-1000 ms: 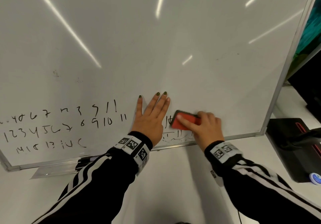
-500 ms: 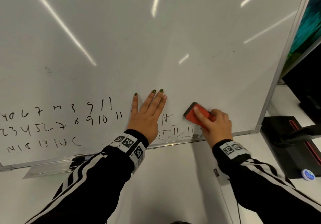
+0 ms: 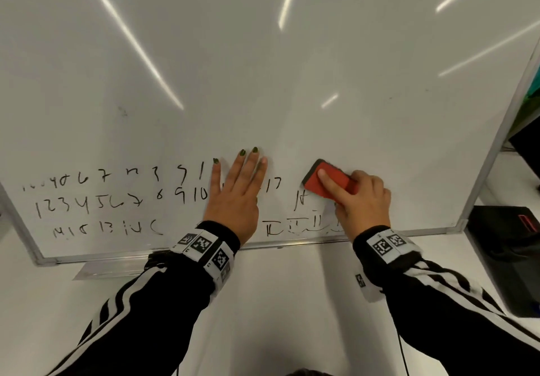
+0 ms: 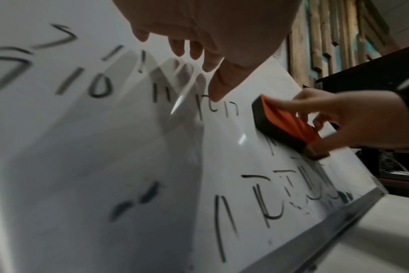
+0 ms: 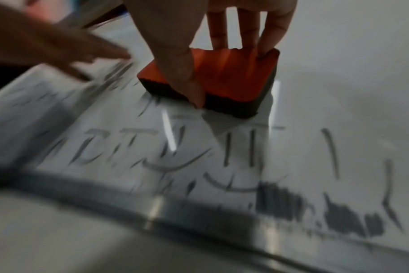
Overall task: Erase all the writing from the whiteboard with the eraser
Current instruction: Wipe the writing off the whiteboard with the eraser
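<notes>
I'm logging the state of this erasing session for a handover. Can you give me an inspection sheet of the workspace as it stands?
Surface: whiteboard, upper area bare, with ceiling-light glare.
Job's things: red eraser with dark felt pressed on the board; three rows of handwritten numbers remain lower left; half-wiped marks and smudges lie below the eraser by the bottom frame.
Clutter: a marker tray under the bottom edge; contents hard to tell.
Grippers: left hand flat on the board, fingers straight; right hand grips the eraser.
Cables: a thin dark cable by the right sleeve.
Surroundings: a black device at right, past the frame.
</notes>
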Action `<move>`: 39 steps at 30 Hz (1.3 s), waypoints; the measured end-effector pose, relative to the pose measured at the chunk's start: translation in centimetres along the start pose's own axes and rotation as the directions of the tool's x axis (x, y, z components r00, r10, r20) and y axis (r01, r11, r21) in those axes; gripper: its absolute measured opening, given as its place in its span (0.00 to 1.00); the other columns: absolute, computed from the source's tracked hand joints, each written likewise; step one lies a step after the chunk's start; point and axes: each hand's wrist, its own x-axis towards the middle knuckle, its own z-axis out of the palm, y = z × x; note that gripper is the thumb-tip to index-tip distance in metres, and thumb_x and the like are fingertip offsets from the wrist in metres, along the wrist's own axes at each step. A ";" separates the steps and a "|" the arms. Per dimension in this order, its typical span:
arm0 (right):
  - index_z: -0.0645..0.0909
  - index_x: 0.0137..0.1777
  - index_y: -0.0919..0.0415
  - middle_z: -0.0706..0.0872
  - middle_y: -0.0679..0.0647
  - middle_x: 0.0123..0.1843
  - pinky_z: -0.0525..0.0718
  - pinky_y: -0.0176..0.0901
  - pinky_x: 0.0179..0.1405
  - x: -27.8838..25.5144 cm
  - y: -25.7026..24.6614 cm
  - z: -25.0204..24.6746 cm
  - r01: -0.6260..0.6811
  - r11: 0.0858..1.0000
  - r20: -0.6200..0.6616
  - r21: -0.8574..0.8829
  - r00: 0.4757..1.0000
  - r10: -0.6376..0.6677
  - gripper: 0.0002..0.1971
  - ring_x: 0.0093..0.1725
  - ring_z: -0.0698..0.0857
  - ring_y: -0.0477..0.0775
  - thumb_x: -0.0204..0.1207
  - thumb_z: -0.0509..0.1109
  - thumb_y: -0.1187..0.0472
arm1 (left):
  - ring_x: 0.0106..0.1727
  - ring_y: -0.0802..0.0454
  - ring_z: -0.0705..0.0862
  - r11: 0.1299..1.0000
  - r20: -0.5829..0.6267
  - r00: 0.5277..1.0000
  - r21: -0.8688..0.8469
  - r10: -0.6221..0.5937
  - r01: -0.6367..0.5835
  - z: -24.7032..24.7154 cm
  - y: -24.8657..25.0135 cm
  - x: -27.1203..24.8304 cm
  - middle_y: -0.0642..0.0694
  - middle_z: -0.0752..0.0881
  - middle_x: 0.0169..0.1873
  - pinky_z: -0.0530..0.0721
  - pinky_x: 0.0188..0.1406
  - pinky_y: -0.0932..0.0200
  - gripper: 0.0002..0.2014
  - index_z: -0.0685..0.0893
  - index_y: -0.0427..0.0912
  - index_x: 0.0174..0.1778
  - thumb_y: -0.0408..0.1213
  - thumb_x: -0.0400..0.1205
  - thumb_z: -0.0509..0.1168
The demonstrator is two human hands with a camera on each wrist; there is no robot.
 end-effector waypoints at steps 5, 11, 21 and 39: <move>0.63 0.71 0.29 0.72 0.57 0.58 0.71 0.56 0.47 -1.8 -0.9 2.2 0.255 0.962 0.052 -0.094 0.967 -0.251 0.49 0.52 0.71 0.63 0.57 0.76 0.72 | 0.82 0.46 0.46 0.996 0.026 0.996 0.015 -0.085 0.085 -1.0 -2.5 -1.0 0.46 0.47 0.81 0.44 0.77 0.35 0.39 0.49 0.45 0.82 0.36 0.75 0.60; 0.65 0.70 0.29 0.78 0.60 0.58 0.71 0.58 0.48 0.9 -0.9 -0.4 0.044 0.997 -0.024 -0.068 0.999 -0.045 0.46 0.53 0.72 0.64 0.59 0.76 0.71 | 0.82 0.48 0.44 0.987 0.048 0.986 -0.006 -0.160 0.160 -2.1 -4.6 -1.4 0.44 0.48 0.82 0.42 0.78 0.37 0.32 0.47 0.46 0.82 0.44 0.80 0.44; 0.64 0.70 0.28 0.77 0.58 0.58 0.69 0.56 0.48 -1.5 -1.2 1.2 0.257 0.956 0.078 -0.145 0.966 -0.248 0.50 0.52 0.72 0.62 0.56 0.77 0.73 | 0.82 0.52 0.40 0.971 0.036 0.972 -0.042 -0.234 0.235 -3.0 -7.6 -1.3 0.50 0.41 0.82 0.36 0.79 0.40 0.32 0.41 0.48 0.82 0.45 0.85 0.50; 0.64 0.70 0.28 0.77 0.61 0.58 0.65 0.58 0.49 1.4 -0.8 -1.0 0.092 0.979 -0.025 -0.180 0.995 -0.098 0.46 0.53 0.71 0.65 0.62 0.71 0.75 | 0.82 0.52 0.41 0.976 0.042 0.976 -0.042 -0.212 0.214 -2.8 -8.0 -1.3 0.50 0.39 0.81 0.36 0.79 0.40 0.33 0.39 0.49 0.81 0.46 0.85 0.50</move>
